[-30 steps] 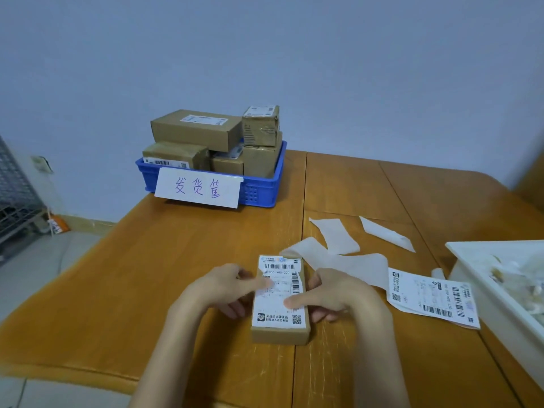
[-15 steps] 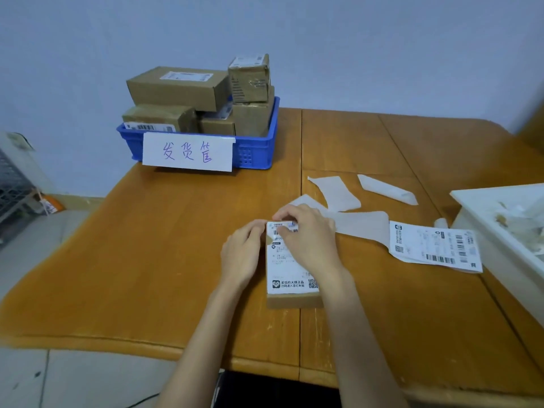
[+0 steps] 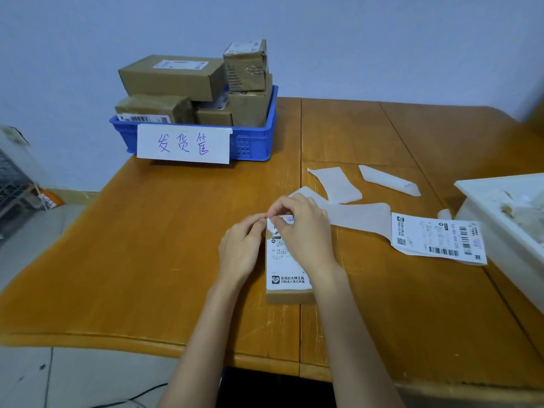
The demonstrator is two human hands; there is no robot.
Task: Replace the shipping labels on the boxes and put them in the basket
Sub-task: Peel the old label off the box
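A small cardboard box [image 3: 290, 297] lies on the wooden table [image 3: 147, 245] in front of me, its top covered by a white shipping label [image 3: 284, 266]. My right hand [image 3: 303, 231] pinches the label's far left corner, which looks slightly lifted. My left hand [image 3: 241, 248] rests against the box's left side, fingers curled at that same corner. A loose printed shipping label [image 3: 438, 238] lies to the right. The blue basket [image 3: 253, 139] at the back left holds several cardboard boxes [image 3: 170, 75].
A handwritten white sign [image 3: 184, 144] hangs on the basket's front. Pieces of white backing paper [image 3: 359, 214] lie beyond the box. A white tray [image 3: 500, 219] with paper scraps sits at the right edge. The floor and a wire rack [image 3: 11, 187] show at left.
Both hands moved from the middle of the label to its far left corner. The right hand now pinches that corner. The camera tilted, so the basket sits higher in view.
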